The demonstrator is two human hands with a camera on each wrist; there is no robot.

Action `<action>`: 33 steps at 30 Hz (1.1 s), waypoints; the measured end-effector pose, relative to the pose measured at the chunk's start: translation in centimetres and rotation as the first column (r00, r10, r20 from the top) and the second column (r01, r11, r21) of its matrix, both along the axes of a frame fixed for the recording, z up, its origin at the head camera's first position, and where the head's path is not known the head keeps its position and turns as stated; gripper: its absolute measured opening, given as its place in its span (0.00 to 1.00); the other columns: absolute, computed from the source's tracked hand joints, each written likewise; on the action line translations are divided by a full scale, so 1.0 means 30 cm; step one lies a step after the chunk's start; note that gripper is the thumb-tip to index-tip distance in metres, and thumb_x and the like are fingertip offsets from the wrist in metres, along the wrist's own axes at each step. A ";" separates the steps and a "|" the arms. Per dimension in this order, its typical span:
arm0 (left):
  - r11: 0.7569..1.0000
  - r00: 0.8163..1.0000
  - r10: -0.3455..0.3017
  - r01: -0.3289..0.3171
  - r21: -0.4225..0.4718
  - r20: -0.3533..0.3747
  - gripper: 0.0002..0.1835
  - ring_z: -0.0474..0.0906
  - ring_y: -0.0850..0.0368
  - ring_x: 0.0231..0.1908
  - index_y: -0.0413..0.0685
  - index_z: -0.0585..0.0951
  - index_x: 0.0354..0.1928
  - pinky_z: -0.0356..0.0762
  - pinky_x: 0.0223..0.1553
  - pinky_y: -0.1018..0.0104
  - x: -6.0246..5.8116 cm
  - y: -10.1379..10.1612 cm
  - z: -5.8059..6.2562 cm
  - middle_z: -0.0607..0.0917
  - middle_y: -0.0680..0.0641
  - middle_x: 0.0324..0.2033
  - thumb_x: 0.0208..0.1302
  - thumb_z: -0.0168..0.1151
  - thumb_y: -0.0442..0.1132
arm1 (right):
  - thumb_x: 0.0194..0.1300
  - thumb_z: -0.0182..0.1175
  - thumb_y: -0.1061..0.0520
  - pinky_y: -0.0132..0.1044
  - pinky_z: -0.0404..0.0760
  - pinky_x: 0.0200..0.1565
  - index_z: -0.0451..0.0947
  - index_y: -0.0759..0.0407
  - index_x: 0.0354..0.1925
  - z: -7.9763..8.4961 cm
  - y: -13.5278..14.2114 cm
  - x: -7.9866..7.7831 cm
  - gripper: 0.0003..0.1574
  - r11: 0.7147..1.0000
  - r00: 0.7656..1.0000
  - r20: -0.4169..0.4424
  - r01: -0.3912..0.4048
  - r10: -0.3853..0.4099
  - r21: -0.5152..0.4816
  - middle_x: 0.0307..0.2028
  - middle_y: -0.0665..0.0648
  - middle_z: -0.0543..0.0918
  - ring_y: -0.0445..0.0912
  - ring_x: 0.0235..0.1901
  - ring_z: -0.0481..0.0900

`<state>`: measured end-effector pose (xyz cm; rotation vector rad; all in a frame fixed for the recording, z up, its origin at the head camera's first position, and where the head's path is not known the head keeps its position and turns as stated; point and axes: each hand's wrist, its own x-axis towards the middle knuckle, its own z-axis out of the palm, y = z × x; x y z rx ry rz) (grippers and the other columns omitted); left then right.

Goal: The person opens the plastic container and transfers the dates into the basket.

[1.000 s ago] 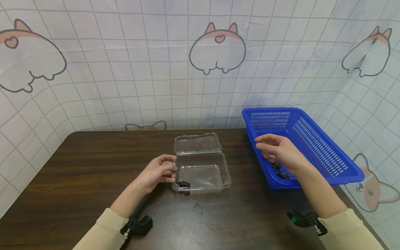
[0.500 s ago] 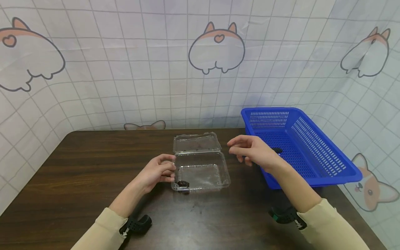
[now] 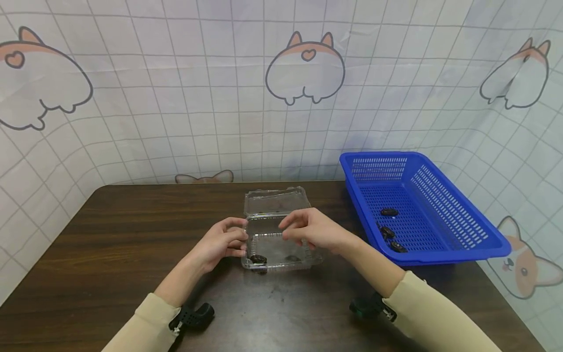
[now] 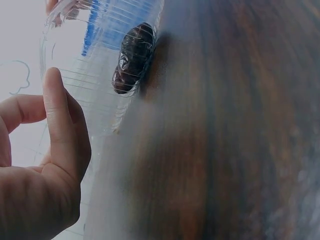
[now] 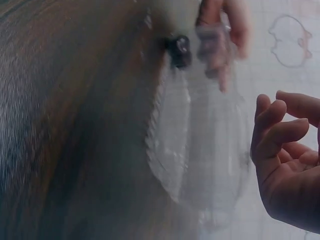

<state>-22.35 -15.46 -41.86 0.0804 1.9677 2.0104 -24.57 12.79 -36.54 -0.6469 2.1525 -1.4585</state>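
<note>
A clear plastic clamshell box stands on the table with its lid folded back. One dark brown, glossy oval piece lies in its near left corner. Through the ribbed wall, the left wrist view shows this dark piece close up. My left hand touches the box's left side with relaxed, slightly bent fingertips. Over the box's right half hovers my right hand, its fingers loosely bent and nothing visible between them. The right wrist view also shows these fingers apart from the box wall.
To the right stands a blue perforated plastic basket with three similar dark pieces on its left side. The table has dark wood grain. Behind it hangs a white gridded cloth with cartoon corgis.
My right hand has moved left from above the basket to above the clear box, uncovering the dark pieces in the basket. The left hand and the box have stayed put.
</note>
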 end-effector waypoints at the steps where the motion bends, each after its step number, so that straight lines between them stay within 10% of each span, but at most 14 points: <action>1: 1.000 1.000 0.003 -0.003 0.001 0.001 0.28 0.79 0.56 0.30 0.32 0.64 0.70 0.86 0.35 0.65 -0.001 0.001 -0.001 0.79 0.45 0.36 0.70 0.57 0.30 | 0.71 0.65 0.59 0.36 0.67 0.19 0.82 0.63 0.54 -0.006 -0.012 0.000 0.16 1.000 1.000 0.005 -0.009 0.009 0.000 0.33 0.60 0.84 0.51 0.23 0.72; 33: 1.000 1.000 0.015 -0.015 0.002 0.020 0.27 0.80 0.56 0.30 0.34 0.66 0.68 0.86 0.34 0.65 -0.012 0.008 -0.009 0.78 0.42 0.41 0.69 0.57 0.29 | 0.70 0.66 0.60 0.31 0.70 0.22 0.85 0.65 0.49 -0.104 -0.172 0.004 0.12 0.961 0.990 -0.012 -0.131 0.138 0.243 0.28 0.54 0.85 0.41 0.23 0.76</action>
